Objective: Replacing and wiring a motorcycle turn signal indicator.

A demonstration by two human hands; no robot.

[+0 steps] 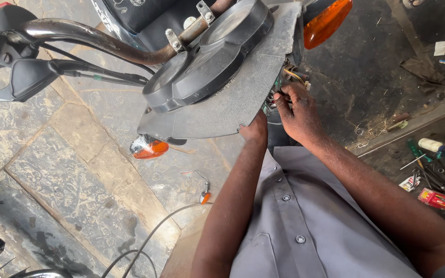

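Note:
A motorcycle's front fills the top of the view: a grey instrument panel (217,98) with two round gauges (207,56) and a rusty handlebar (104,41). My right hand (297,110) reaches behind the panel's right edge, fingers pinched on a bundle of coloured wires (290,77). Only the wrist and heel of my left hand (256,128) show; the fingers are hidden under the panel. My grey shirt (305,226) is below.
Orange turn signals sit at the top right (328,20) and below the panel (149,148). Brake lever and grip (21,77) at left. Tools (439,164) and a small red box (435,198) lie on the ground at right. Loose cables (150,237) cross the stone floor.

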